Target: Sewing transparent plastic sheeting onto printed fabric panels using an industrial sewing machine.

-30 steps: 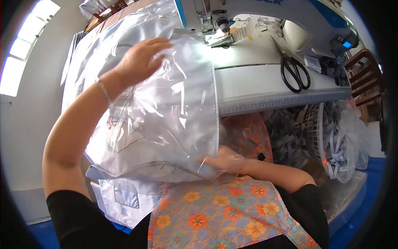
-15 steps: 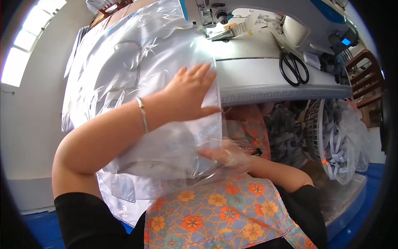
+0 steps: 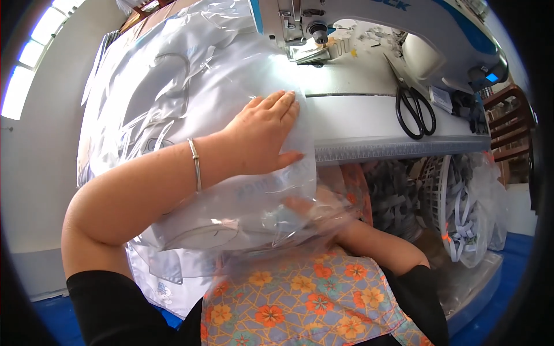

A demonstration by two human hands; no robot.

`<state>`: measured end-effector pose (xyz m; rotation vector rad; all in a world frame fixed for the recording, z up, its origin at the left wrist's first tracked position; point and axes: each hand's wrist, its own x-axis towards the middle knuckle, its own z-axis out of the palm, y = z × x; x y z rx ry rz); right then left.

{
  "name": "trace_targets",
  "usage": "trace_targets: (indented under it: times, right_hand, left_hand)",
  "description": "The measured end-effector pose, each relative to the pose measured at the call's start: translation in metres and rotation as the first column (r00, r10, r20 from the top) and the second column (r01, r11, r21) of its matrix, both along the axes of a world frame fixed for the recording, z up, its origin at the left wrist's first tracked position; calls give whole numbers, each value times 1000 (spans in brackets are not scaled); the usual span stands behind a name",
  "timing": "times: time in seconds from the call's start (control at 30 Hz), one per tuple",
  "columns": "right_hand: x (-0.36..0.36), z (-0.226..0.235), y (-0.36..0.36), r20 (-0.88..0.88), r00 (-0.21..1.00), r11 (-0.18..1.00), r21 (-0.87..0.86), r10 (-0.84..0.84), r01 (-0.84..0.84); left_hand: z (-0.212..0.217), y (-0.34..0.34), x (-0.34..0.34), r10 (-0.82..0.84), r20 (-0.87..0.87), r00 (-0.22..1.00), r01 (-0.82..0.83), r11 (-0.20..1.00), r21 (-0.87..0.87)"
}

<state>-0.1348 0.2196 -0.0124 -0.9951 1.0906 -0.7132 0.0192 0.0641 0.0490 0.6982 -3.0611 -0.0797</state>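
Observation:
White fabric under a clear plastic sheet spreads over the left of the sewing table and hangs down toward my lap. My left hand lies flat on it near its right edge, palm down, fingers stretched out and thumb apart. A metal bangle circles that wrist. Lower down, at the table's front edge, my right hand is under the loose clear plastic. Glare and blur through the sheet hide how its fingers are set. Just beyond my left hand stands the sewing machine's needle area.
Black-handled scissors lie on the machine bed at right. A ruler strip runs along the front edge. Below right stands a plastic basket with fabric strips and clear plastic. A wooden chair is at far right.
The view has shifted slightly. My left hand's fingers have come closer together, still flat on the sheet. My right hand stays under the plastic, whose loose folds have moved a little.

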Motion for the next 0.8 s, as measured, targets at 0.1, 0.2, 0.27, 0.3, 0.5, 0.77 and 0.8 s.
trace_targets:
  times: [0.1, 0.2, 0.27, 0.3, 0.5, 0.77, 0.8]
  right_hand:
    - [0, -10, -5, 256, 955, 986, 121, -146, 118]
    - [-3, 14, -20, 93, 981, 981, 114, -169, 158]
    - [-3, 6, -23, 127, 975, 983, 42, -183, 179]
    - [-3, 2, -24, 162, 967, 978, -32, -199, 206]
    - [-8, -69, -10, 780, 615, 976, 205, -115, -78]
    - [-4, -64, 11, -548, 804, 689, -492, 229, -532]
    - [-7, -68, 18, -417, 909, 589, -735, -1, -337]
  left_hand:
    - [4, -18, -3, -47, 60, 997, 48, 999, -17]
    - [10, -37, -3, -120, 114, 986, 124, 992, -29]
    - [11, -48, -1, -165, 116, 980, 173, 983, -65]
    - [11, -53, 0, -213, 118, 970, 225, 969, -102]
    - [34, -48, -11, -231, 204, 951, 218, 972, 85]
    - [38, 33, -6, -85, 317, 945, 54, 993, 103]
    - [32, 32, 1, -80, 316, 945, 50, 994, 102]
